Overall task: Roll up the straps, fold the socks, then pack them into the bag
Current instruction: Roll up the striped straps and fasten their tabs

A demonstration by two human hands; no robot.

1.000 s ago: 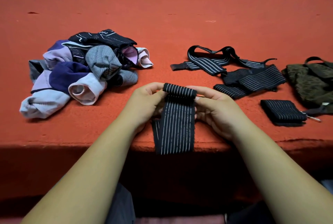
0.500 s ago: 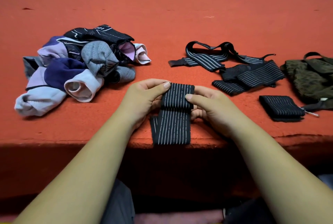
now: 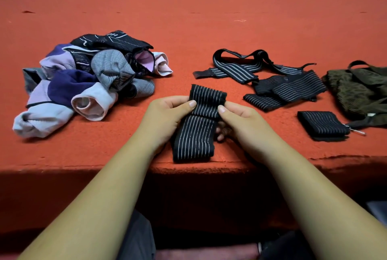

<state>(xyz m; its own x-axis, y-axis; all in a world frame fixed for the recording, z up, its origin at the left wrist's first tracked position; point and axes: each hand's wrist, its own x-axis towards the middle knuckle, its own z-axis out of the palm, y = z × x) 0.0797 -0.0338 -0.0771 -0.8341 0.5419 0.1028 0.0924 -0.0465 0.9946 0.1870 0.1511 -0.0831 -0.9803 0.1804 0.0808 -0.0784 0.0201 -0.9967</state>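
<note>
Both hands grip a black pinstriped strap (image 3: pixel 196 125) at the red tabletop's (image 3: pixel 209 29) near edge, the left hand (image 3: pixel 167 117) and right hand (image 3: pixel 243 121) pinching its partly rolled far end. Loose socks (image 3: pixel 83 83) lie heaped near the left edge; a rolled strap (image 3: pixel 321 124) and olive bag (image 3: pixel 360 90) sit near the right edge.

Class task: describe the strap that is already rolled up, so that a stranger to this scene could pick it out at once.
Start at the dark green bag at the right end of the red table. Just in front of it, near the table's front edge, lies the rolled strap. Unlike the loose straps behind it, it is a compact, flat bundle.
</note>
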